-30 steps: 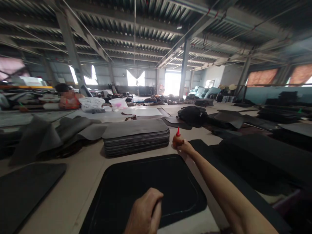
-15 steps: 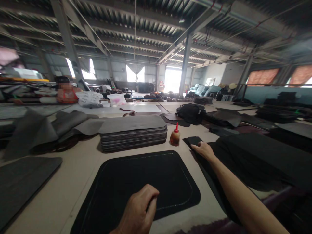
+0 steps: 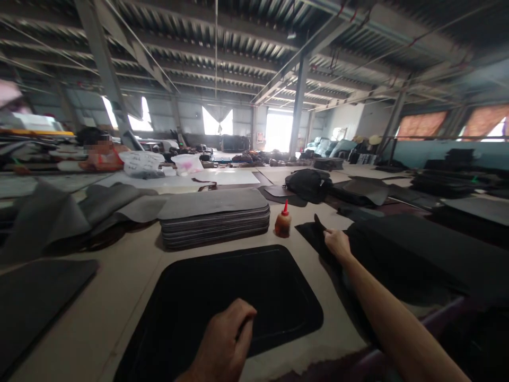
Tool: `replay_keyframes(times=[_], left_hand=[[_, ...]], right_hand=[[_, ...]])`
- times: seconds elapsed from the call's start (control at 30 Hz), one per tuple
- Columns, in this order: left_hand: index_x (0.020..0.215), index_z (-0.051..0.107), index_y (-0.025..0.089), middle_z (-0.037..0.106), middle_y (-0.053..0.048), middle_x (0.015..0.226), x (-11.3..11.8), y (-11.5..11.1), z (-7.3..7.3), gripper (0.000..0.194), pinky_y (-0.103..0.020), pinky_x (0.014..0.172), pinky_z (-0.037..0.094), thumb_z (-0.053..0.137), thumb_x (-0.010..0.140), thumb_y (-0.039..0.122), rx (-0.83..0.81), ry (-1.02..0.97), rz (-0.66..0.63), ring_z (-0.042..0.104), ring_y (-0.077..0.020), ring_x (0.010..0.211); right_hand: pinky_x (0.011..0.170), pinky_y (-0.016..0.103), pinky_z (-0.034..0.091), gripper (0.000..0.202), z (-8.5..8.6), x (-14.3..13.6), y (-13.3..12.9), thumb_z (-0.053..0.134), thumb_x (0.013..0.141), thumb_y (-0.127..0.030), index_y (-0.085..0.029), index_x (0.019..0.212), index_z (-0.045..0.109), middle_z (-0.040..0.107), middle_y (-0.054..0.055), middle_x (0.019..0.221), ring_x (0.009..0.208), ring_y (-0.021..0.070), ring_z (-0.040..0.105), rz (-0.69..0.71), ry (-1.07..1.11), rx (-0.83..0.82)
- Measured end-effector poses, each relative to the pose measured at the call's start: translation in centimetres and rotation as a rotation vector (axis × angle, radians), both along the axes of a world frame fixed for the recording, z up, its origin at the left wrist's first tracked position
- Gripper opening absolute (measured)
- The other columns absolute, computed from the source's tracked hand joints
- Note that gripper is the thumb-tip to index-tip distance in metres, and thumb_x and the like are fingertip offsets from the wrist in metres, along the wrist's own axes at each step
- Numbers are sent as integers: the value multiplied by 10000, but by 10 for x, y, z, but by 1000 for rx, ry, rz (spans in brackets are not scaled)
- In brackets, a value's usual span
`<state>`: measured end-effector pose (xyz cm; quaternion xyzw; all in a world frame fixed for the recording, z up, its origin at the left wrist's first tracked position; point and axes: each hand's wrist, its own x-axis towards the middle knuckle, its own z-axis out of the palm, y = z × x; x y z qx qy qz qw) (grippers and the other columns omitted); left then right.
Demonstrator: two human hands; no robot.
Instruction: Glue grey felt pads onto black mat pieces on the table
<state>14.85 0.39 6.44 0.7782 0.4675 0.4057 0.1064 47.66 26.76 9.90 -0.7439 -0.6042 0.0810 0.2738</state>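
Observation:
My left hand (image 3: 228, 334) is closed, its fingers curled under, over the near part of a black panel with rounded corners (image 3: 222, 276). A thin pale line runs along inside the panel's edge. Whatever those fingers hold, if anything, is hidden. To the right, my right hand (image 3: 338, 244) pinches a dark strip of material (image 3: 319, 224), whose end stands up off the pile of black pieces (image 3: 312, 236). Left of that hand stands a squeeze bottle of brown liquid with a red nozzle (image 3: 282, 224).
Behind the panel sits a neat stack of grey sheets (image 3: 214, 220). Loose grey sheets (image 3: 111, 204) lie at left, and a dark sheet (image 3: 40, 297) at near left. Black cloth (image 3: 401, 254) covers the right side. A co-worker (image 3: 101, 151) is at the far left.
My right hand has lifted the strip's end from lying flat to upright and moved slightly right. My left hand stays over the panel. The view has shifted slightly.

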Motion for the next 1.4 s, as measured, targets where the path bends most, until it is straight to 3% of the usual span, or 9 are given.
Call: replay_keyframes(times=[0.17, 0.33, 0.47, 0.6, 0.77, 0.93, 1.07, 1.27, 1.4], left_hand=[[957, 590, 232, 650, -13, 850, -1, 1, 0, 143, -224, 696, 476, 455, 970, 188, 52, -28, -3, 640, -128, 751], [874, 627, 230, 637, -4, 784, 2, -4, 3, 157, -231, 637, 450, 517, 960, 303, -28, -118, 24, 588, -125, 660], [958, 672, 203, 695, -68, 870, 24, -19, 22, 394, -263, 664, 498, 531, 928, 570, -450, -409, -76, 640, -176, 753], [1309, 554, 169, 673, -184, 1169, 53, -26, 40, 805, -323, 655, 551, 473, 824, 806, -913, -822, -254, 686, -273, 951], [1447, 426, 229, 698, -93, 1090, 61, -32, 42, 791, -366, 875, 526, 619, 834, 689, -995, -998, -200, 680, -239, 984], [1460, 423, 218, 658, -149, 1250, 56, -52, 39, 882, -454, 926, 522, 660, 776, 722, -955, -1020, -89, 668, -308, 1066], [1472, 415, 177, 597, -179, 1367, 54, -60, 38, 1128, -449, 991, 503, 783, 582, 764, -781, -849, -45, 603, -359, 1198], [1121, 710, 170, 734, -58, 917, 41, -54, 43, 550, -289, 765, 541, 534, 885, 635, -791, -450, 154, 672, -247, 886], [966, 753, 216, 720, -14, 800, 35, -71, 57, 447, -223, 710, 512, 491, 930, 576, -689, -339, 22, 661, -190, 782]], right_hand=[[624, 275, 483, 339, 11, 29, -39, 544, 918, -417, -124, 930, 715, 707, 77, 778, 728, 212, 662, 17, 215, 172], [600, 260, 474, 341, 13, 25, -128, 616, 864, -531, -197, 906, 671, 676, 26, 781, 705, 199, 632, 163, 306, 472], [692, 251, 491, 77, 14, 4, -208, 600, 959, -265, -210, 936, 650, 676, 52, 914, 764, 168, 641, 575, 36, 802], [779, 283, 493, 201, 13, -25, -258, 463, 1025, -161, -199, 1161, 607, 663, 80, 998, 895, 188, 623, 977, -178, 741], [626, 334, 413, 250, -8, -54, -278, 412, 1057, -266, -207, 1214, 596, 602, 63, 909, 747, 195, 537, 1093, -225, 442], [599, 332, 346, 284, -26, -62, -280, 334, 1069, -236, -195, 1105, 613, 562, 50, 850, 719, 188, 492, 1033, -168, 500], [597, 310, 347, 293, -19, -67, -286, 333, 1071, -256, -190, 1098, 617, 561, 53, 838, 711, 183, 482, 1017, -116, 473], [833, 314, 478, 225, 1, -70, -294, 521, 1015, -340, -232, 1178, 633, 638, 61, 976, 912, 203, 582, 1282, 124, 256], [1057, 410, 433, 661, -5, -56, -297, 725, 882, -459, -272, 1460, 463, 573, 120, 1336, 1228, 286, 530, 1297, 485, 158]])
